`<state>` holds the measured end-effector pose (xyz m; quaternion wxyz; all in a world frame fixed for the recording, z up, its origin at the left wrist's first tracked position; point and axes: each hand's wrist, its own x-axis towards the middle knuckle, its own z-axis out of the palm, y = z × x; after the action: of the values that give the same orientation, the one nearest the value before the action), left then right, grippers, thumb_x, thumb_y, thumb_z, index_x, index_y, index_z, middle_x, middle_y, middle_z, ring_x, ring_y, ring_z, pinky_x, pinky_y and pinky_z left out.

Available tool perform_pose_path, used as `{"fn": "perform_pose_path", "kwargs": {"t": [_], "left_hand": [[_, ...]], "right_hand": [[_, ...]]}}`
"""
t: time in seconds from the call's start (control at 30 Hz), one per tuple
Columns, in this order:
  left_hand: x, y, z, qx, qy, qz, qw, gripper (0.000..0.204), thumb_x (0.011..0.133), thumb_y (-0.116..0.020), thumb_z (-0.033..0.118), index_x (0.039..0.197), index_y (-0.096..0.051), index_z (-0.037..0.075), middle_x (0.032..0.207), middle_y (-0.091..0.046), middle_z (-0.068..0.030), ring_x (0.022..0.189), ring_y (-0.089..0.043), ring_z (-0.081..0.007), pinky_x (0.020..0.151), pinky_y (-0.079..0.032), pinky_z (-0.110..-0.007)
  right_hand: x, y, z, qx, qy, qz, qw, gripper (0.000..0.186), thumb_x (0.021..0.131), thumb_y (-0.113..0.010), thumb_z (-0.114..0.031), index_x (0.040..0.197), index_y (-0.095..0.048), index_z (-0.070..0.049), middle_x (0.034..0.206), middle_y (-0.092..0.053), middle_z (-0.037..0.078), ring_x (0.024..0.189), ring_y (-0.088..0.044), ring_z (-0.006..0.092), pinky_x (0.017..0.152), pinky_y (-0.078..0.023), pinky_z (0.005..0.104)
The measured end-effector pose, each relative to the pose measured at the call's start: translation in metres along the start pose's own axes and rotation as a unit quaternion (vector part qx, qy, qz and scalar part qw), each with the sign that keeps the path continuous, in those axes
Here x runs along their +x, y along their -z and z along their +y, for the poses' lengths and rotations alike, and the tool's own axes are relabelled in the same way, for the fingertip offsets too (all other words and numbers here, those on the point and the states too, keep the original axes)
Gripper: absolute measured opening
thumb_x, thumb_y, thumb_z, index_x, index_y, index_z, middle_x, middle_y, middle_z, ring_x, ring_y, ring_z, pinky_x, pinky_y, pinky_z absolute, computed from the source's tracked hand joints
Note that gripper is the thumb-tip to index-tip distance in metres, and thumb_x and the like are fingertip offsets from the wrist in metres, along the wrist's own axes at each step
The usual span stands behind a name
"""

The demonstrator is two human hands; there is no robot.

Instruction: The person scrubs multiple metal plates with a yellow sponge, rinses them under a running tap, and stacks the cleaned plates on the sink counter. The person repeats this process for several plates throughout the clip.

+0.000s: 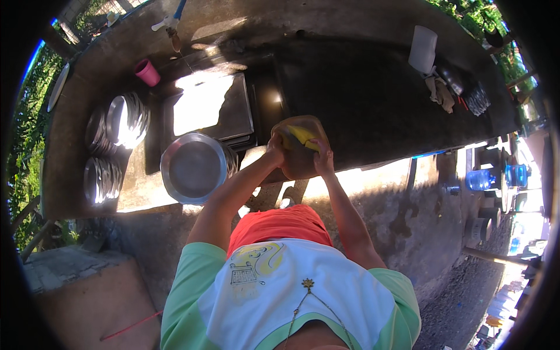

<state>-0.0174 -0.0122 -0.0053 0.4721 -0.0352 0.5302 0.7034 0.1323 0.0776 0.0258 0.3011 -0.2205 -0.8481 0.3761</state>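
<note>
A person in a white and green shirt (332,303), seen from above, holds a brown tub (298,166) at the near edge of a dark outdoor surface (361,105). The left hand (276,150) grips the tub's left side. The right hand (322,157), at the tub's right side, has its fingers closed on a yellow pad (302,135), perhaps a sponge or folded cloth, which lies against the inside of the tub. Whether the tub rests on the surface or hangs just in front cannot be told.

The step in hand looks like wiping the tub's inside; the next move seems to call for a steady left grip while the right hand works the pad across the remaining area.

Left of the tub are a round metal basin (195,166), flat metal trays (238,111) and, farther left, stacked metal plates (125,119). A pink cup (147,73) lies left of the tub and beyond it; a white container (423,49) is far to its right.

No brand or label can be read; the shirt's yellow and dark print (248,268), nearer the viewer than the tub, is too small to make out.
</note>
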Motion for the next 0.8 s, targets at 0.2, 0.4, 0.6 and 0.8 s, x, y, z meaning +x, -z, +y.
{"fn": "perform_pose_path", "kwargs": {"t": [0.2, 0.4, 0.6, 0.8], "left_hand": [[-0.030, -0.016, 0.008, 0.397, -0.082, -0.051, 0.913, 0.038, 0.093, -0.035, 0.030, 0.119, -0.050, 0.008, 0.120, -0.051, -0.0115, 0.109, -0.050, -0.0267, 0.090, -0.041, -0.040], [-0.062, -0.038, 0.028, 0.842, -0.240, -0.021, 0.483, 0.035, 0.080, -0.052, 0.023, 0.112, -0.051, 0.007, 0.113, -0.049, -0.0131, 0.105, -0.050, -0.0281, 0.080, -0.048, -0.037], [-0.049, -0.030, 0.011, 0.833, -0.316, 0.018, 0.454, 0.032, 0.077, -0.056, 0.020, 0.106, -0.053, 0.006, 0.116, -0.045, -0.0136, 0.104, -0.049, -0.0285, 0.072, -0.051, -0.037], [-0.020, -0.027, -0.006, 0.795, -0.316, 0.032, 0.517, 0.025, 0.077, -0.055, 0.016, 0.099, -0.055, 0.005, 0.096, -0.053, -0.0151, 0.096, -0.054, -0.0301, 0.064, -0.053, -0.038]], "right_hand": [[0.003, 0.001, -0.008, 0.004, -0.006, 0.012, 1.000, 0.042, 0.065, -0.042, 0.008, 0.104, -0.054, -0.004, 0.103, -0.058, 0.016, 0.100, -0.055, 0.0349, 0.086, -0.043, 0.0391], [0.010, 0.010, -0.028, 0.027, -0.018, 0.082, 0.996, 0.041, 0.062, -0.040, 0.012, 0.098, -0.056, 0.000, 0.096, -0.060, 0.016, 0.096, -0.058, 0.0319, 0.084, -0.044, 0.0348], [0.038, 0.018, -0.046, 0.042, -0.035, 0.115, 0.992, 0.041, 0.063, -0.040, 0.015, 0.096, -0.056, -0.001, 0.094, -0.060, 0.014, 0.094, -0.058, 0.0317, 0.082, -0.045, 0.0363], [0.066, 0.016, -0.059, 0.014, -0.025, 0.096, 0.995, 0.038, 0.064, -0.042, 0.014, 0.095, -0.057, -0.001, 0.092, -0.060, 0.014, 0.091, -0.059, 0.0317, 0.080, -0.046, 0.0367]]}}
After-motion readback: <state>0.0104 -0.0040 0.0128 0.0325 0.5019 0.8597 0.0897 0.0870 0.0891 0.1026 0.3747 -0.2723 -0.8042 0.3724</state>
